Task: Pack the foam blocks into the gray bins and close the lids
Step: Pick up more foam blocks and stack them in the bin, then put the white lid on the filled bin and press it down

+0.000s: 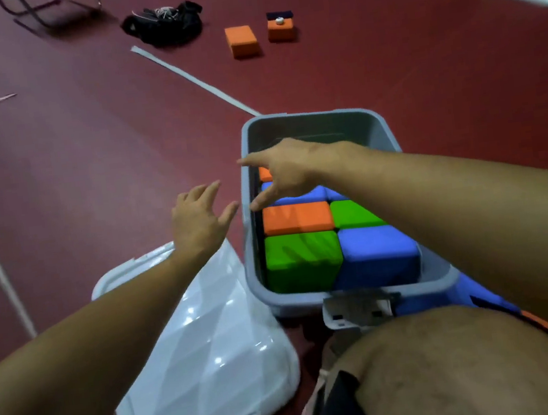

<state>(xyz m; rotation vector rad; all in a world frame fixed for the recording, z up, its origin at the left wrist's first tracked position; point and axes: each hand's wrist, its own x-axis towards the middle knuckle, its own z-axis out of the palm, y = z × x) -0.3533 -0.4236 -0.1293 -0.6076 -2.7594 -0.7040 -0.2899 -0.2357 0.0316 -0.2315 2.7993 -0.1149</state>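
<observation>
So the gray bin point(383, 121) sits on the dark red floor point(85, 144) right in front of the person, lid off; it's packed with foam blocks in two columns — a green block point(301, 260) and a blue block point(378, 255) nearest the camera, then an orange block point(296, 217) beside a second green block point(352, 213), then more blue behind those, and a sliver of orange at the far left, mostly hidden by the hand.

The right hand point(287, 171) reaches across over the bin's left side, fingers spread and fairly straight, holding nothing; its fingertips point toward the left rim, though I can't tell if they actually touch the rim or the blocks below. The left hand point(198, 220) hovers just outside the bin's left wall, fingers loosely spread, also holding nothing; it's above the far end of the white lid point(197, 354), which lies flat on the floor to the left of the bin.

A gray latch point(357, 311) hangs off the bin's near end; more blue and orange foam peeks out under the right forearm. The person's bare knee point(458, 367) fills the bottom right.

Farther out, well apart from the bin — two loose orange blocks point(242, 41) on the floor, one with a small white thing on top; a black bag point(167, 24) beyond them; a gray strip point(195, 80) running diagonally toward the bin.
</observation>
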